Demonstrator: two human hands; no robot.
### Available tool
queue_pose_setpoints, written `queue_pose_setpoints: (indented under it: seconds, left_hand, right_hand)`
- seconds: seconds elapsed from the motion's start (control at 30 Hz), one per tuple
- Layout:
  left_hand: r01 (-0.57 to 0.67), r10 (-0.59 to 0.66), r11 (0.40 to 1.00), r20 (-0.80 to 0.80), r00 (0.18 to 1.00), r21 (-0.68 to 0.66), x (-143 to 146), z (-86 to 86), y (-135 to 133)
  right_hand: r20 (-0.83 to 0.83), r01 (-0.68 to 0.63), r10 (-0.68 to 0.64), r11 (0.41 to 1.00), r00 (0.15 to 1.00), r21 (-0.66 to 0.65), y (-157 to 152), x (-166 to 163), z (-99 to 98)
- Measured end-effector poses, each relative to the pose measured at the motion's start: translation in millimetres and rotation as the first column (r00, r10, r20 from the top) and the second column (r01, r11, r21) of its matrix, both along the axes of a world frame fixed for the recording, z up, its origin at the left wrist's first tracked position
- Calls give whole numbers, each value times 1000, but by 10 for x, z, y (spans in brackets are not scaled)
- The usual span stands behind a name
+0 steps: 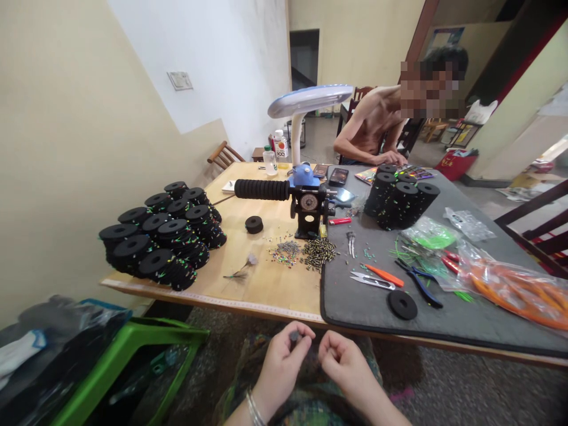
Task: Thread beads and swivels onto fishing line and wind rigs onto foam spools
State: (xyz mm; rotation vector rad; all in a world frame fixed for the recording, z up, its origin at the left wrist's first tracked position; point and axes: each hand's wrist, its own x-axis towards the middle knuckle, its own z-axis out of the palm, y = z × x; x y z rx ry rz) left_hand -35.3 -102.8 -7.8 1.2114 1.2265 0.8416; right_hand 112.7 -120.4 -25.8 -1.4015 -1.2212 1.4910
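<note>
Just in front of the table's near edge, over my lap, my left hand point(286, 355) is closed in a pinch, thumb against fingertips. Close beside it, my right hand point(341, 358) is curled with thumb and forefinger together. What either one holds, perhaps something very fine, is too small to make out. Nearest on the wooden tabletop point(275, 296) lie a small feathery tuft point(242, 269), a heap of brass-and-black beads point(318, 253) and a pile of grey and coloured bits point(286, 251). Behind the beads stands a black clamp device point(308, 207) with a ribbed foam roller point(261, 189).
Stacked black foam spools point(164, 231) fill the left side; more spools point(399, 198) stand on the grey mat point(359, 307). Thread snips point(373, 280), an orange cutter point(384, 274), pliers point(419, 283) and bagged orange cord point(519, 290) lie rightward. Another person point(377, 127) sits across.
</note>
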Motion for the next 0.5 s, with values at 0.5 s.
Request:
queue_pose_setpoints:
  seconds: [0.5]
  left_hand:
    - [87, -81, 994, 87, 993, -62, -186, 28, 30]
  right_hand:
    - [-179, 117, -142, 982, 973, -146, -27, 25, 38]
